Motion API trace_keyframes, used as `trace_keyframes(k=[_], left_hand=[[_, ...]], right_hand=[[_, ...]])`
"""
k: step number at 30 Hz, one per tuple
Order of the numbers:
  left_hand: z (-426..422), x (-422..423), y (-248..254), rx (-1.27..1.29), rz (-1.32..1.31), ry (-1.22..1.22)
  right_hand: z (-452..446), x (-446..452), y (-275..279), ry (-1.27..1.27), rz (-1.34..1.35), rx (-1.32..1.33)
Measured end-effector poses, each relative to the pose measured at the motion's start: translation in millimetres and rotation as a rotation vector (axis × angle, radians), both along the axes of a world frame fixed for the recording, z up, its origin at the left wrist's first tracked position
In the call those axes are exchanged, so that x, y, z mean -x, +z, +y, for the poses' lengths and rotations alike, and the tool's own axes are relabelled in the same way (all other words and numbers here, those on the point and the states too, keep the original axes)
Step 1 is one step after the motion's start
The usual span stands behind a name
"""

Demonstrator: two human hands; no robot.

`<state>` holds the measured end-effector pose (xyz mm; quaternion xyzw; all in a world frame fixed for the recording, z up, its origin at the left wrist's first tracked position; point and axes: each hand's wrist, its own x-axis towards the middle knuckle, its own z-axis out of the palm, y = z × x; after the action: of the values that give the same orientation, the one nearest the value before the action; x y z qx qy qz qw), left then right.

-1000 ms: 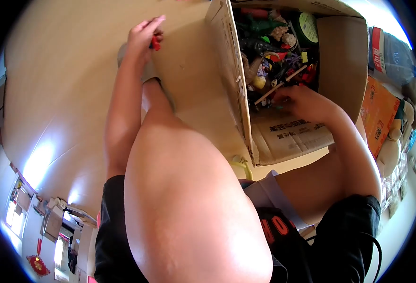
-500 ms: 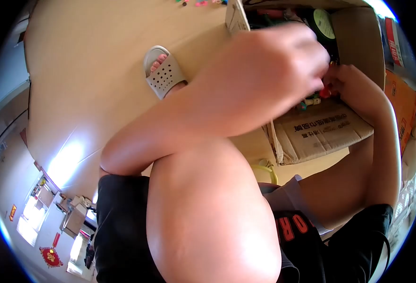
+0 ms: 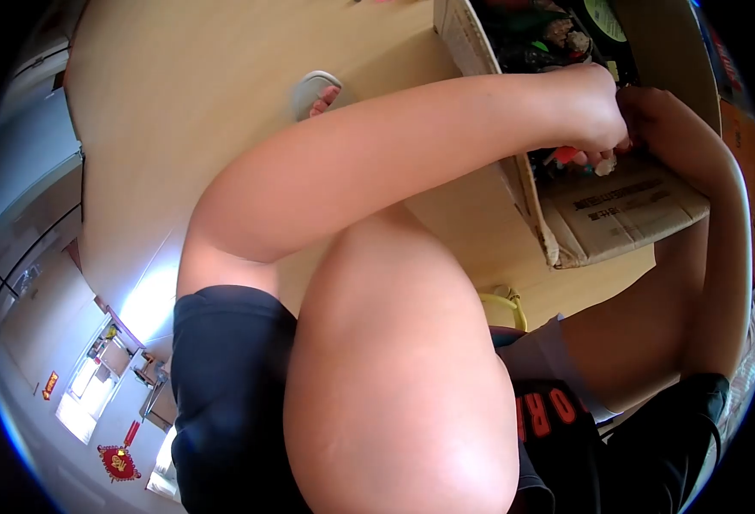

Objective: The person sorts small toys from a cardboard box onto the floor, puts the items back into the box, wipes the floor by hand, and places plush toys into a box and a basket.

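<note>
My left hand [image 3: 598, 111] reaches across my raised knee to the open cardboard box [image 3: 621, 214]. Its fingers are curled round a small red object [image 3: 567, 155], part of which sticks out below the palm. Close against it, over the box's inner side, is my right hand [image 3: 649, 113], its fingers bent and pressed together; whatever they pinch is hidden. Mixed toys and small items fill the box, among them shells [image 3: 577, 40] and a round container with a pale green lid [image 3: 606, 19]. A small pale piece [image 3: 605, 165] shows just under my left fingers.
My raised knee [image 3: 403, 368] stands in the foreground, with a sandalled foot [image 3: 319, 96] on the tan floor [image 3: 223, 103] beyond. An orange box [image 3: 744, 150] adjoins the cardboard box on the right. Something yellow and curved [image 3: 514, 307] lies below it.
My left hand has swung right from above the foot, with the red object, to meet my right hand over the box. The camera view has shifted, and the stick seen earlier is out of sight.
</note>
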<state>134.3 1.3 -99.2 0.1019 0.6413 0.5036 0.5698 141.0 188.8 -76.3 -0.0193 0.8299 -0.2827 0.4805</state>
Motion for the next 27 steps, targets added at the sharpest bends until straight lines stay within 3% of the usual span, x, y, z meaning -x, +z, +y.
trace_keyframes(k=[4, 8, 12, 13, 16, 18, 24, 25, 27], left_hand=[[5.5, -7.8, -3.9, -0.097, 0.014, -0.092], [11.5, -8.1, -6.5, -0.014, 0.011, -0.140], [10.1, -0.8, 0.3, -0.094, -0.349, 0.099], [11.2, -0.7, 1.5, -0.102, -0.370, 0.110], [21.6, -5.7, 9.9, -0.065, -0.359, 0.163], [35.2, -11.7, 5.9, -0.056, -0.363, 0.149], [36.0, -18.6, 2.8, -0.007, -0.296, 0.124], [38.0, -21.3, 8.3, 0.062, -0.250, 0.241], [34.2, -12.0, 10.4, 0.057, -0.287, 0.234]], right_hand=[[-4.2, -4.4, 4.4, -0.040, 0.065, 0.076], [-5.4, -6.5, 9.7, -0.033, 0.145, 0.050], [0.5, -7.0, 14.0, -0.300, 0.028, 0.075], [-12.1, 1.0, 28.4, -0.223, -0.051, 0.035], [3.1, 7.3, 19.2, -0.217, 0.053, 0.242], [4.9, 2.9, 22.0, -0.338, 0.092, 0.192], [11.7, 1.4, 16.8, -0.264, 0.129, 0.146], [7.8, -0.3, 19.4, -0.254, 0.147, 0.133], [5.1, -1.0, 22.4, -0.236, 0.164, 0.090]])
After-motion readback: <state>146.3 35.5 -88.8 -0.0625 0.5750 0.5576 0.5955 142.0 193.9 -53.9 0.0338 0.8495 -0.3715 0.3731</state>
